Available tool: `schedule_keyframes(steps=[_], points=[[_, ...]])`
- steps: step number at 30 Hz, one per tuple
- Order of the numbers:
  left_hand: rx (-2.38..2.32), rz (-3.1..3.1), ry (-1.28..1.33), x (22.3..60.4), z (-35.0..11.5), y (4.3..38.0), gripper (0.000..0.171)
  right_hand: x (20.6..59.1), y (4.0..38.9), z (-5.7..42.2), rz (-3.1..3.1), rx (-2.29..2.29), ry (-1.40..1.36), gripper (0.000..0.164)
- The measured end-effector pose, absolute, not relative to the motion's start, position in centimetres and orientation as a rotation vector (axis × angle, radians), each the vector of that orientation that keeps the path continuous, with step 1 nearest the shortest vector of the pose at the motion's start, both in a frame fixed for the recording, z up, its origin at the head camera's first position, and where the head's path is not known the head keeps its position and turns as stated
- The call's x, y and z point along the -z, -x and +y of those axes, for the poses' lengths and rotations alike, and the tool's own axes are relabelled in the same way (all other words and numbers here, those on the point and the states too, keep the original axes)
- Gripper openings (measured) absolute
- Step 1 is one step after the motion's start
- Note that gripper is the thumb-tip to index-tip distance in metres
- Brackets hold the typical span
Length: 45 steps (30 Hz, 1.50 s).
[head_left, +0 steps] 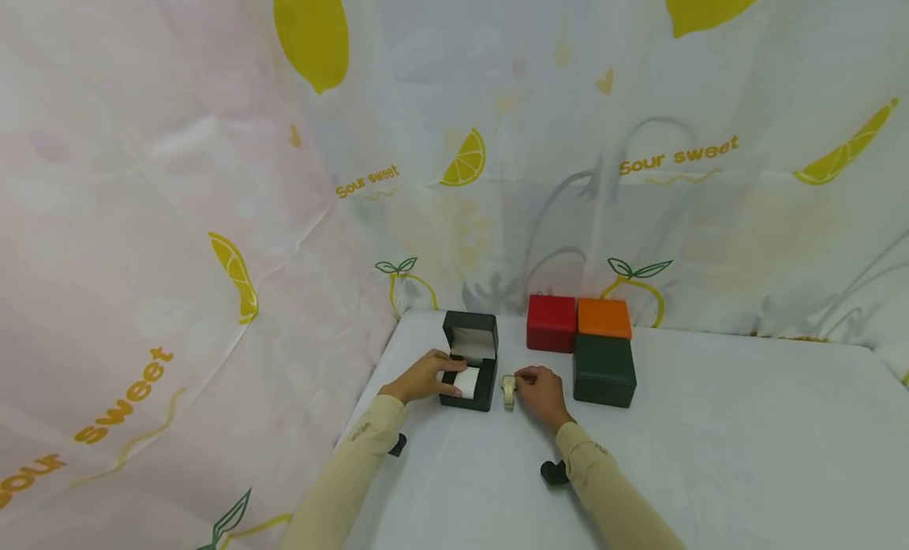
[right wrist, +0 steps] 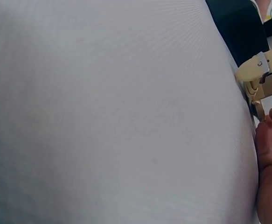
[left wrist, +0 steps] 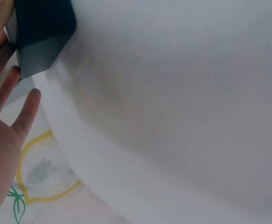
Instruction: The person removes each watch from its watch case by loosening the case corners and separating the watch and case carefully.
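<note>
A dark green watch box (head_left: 472,319) stands with its lid up, a white cushion (head_left: 466,383) inside its black-lined base. The thumb and fingers of my left hand (head_left: 429,378) reach into the box and pinch that cushion. In the left wrist view, the box's dark outer side (left wrist: 45,28) shows, and two fingers of the hand are spread beside it. To the right of the box, my right hand (head_left: 543,392) pinches the edge of a cream-strapped watch (head_left: 508,390) between thumb and fingers. Its buckled strap (right wrist: 261,67) shows in the right wrist view.
Behind and right of my right hand stand three closed boxes: red (head_left: 551,323), orange (head_left: 604,319) and dark green (head_left: 604,370). A white cloth covers the table (head_left: 724,439). A lemon-print curtain (head_left: 440,76) hangs behind and along the left side.
</note>
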<state>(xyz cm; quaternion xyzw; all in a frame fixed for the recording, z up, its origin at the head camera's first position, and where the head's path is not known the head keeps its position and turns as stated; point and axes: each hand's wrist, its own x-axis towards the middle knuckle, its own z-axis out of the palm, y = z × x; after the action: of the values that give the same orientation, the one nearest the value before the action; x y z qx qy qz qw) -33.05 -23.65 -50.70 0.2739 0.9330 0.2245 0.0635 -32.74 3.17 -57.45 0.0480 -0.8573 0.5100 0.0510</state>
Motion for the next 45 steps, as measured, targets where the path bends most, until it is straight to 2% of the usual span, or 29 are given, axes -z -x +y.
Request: schedule_keyframes(steps=[17, 25, 33, 38, 45], points=[[-0.739, 2.809, -0.814, 50.5, -23.0, 33.0, 0.058, 56.8, 32.8, 4.3, -2.629, -1.589, -0.173, 0.018], [-0.754, 2.833, -0.970, 49.9, -21.4, 32.4, 0.050, 55.7, 32.3, 5.6, -2.706, -1.548, -0.223, 0.023], [-0.837, 2.828, -0.936, 49.3, -19.4, 31.9, 0.052, 53.2, 31.1, 7.2, -2.740, -1.599, -0.450, 0.034], [-0.879, 2.805, -1.016, 49.2, -18.3, 31.6, 0.052, 51.8, 30.4, 8.8, -2.736, -1.532, -0.623, 0.039], [-1.035, 2.698, -1.009, 48.7, -16.6, 31.4, 0.058, 49.7, 30.5, 11.7, -2.625, -1.517, -0.681, 0.033]])
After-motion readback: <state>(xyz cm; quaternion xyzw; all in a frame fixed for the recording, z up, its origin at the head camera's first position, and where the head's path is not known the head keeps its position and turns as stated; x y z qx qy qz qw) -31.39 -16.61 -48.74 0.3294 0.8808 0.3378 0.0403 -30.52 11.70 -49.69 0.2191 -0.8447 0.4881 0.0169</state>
